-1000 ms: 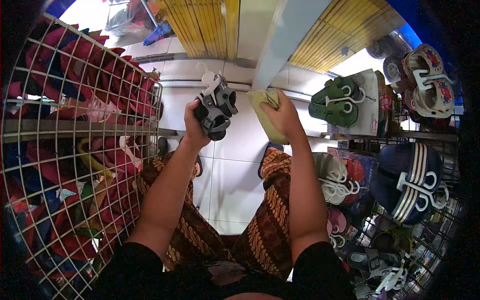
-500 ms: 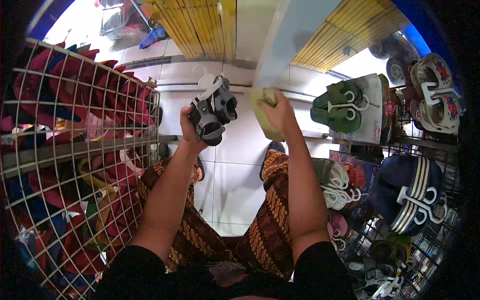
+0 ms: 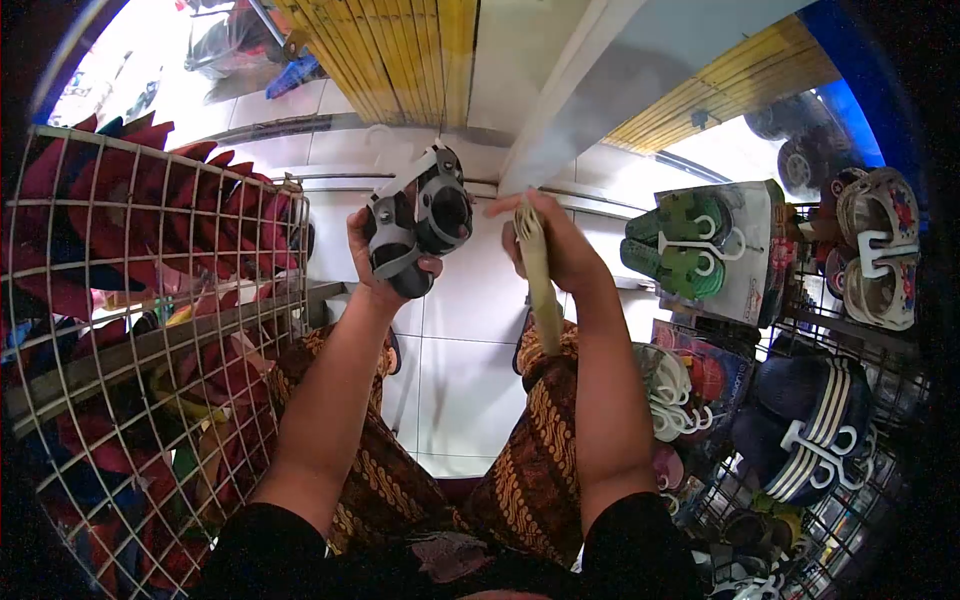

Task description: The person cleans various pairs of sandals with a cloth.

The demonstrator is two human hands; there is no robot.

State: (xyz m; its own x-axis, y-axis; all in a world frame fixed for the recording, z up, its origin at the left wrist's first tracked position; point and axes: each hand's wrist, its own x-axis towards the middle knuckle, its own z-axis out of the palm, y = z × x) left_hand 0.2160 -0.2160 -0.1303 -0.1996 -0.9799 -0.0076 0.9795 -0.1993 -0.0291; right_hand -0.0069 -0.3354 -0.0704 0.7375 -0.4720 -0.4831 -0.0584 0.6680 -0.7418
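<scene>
A pair of grey and black strapped sandals (image 3: 395, 240) is in my left hand (image 3: 362, 262), whose fingers are wrapped around their lower left side. A white hanger (image 3: 382, 150) shows at the top of the pair. Across from them, my right hand (image 3: 565, 250) grips a pale yellow-green cloth (image 3: 541, 290), which hangs down edge-on below the fingers. The index finger points left toward the sandals, and a small gap separates the cloth from them.
At left stands a wire grid rack (image 3: 150, 240) with red footwear behind it. Green sandals (image 3: 680, 240), navy striped slippers (image 3: 815, 420) and beige clogs (image 3: 880, 250) hang on the right. A glass panel (image 3: 590, 110) is ahead, above the white tiled floor (image 3: 455, 390).
The sandals have turned so their straps and insoles face me more. My right hand has rotated, and the cloth has gone from broad side to narrow edge. The view has shifted slightly.
</scene>
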